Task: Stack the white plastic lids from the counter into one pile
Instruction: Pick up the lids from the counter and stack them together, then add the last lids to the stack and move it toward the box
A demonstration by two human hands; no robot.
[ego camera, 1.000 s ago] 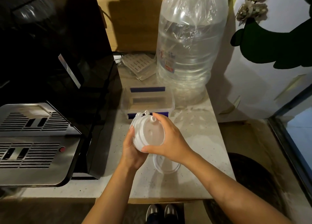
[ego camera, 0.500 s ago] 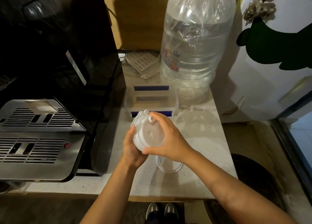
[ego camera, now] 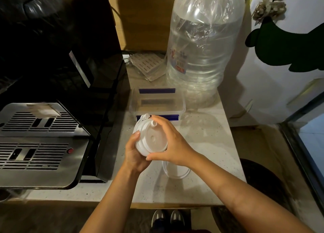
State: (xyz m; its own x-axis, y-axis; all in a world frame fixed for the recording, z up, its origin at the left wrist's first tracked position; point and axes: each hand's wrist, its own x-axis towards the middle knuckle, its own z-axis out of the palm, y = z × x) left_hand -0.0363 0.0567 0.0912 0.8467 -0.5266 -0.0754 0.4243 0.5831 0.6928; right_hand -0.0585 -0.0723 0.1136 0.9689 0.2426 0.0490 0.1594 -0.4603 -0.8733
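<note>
A pile of white plastic lids (ego camera: 152, 136) is held tilted above the counter (ego camera: 206, 138), its top lid facing me with a small spout near the far rim. My left hand (ego camera: 134, 153) cups the pile from below and the left side. My right hand (ego camera: 171, 143) grips the pile's right edge, thumb under and fingers over the far rim. A clear round lid (ego camera: 175, 171) lies flat on the counter just below my right wrist, partly hidden by it.
A clear rectangular container (ego camera: 157, 101) with blue clips sits just behind the lids. A large water bottle (ego camera: 201, 46) stands at the back right. A black and steel coffee machine (ego camera: 43, 136) fills the left. The counter's front edge is near my forearms.
Both hands keep hold of the lid pile in almost the same spot. The view has shifted slightly, and the pile is tilted a little more toward me.
</note>
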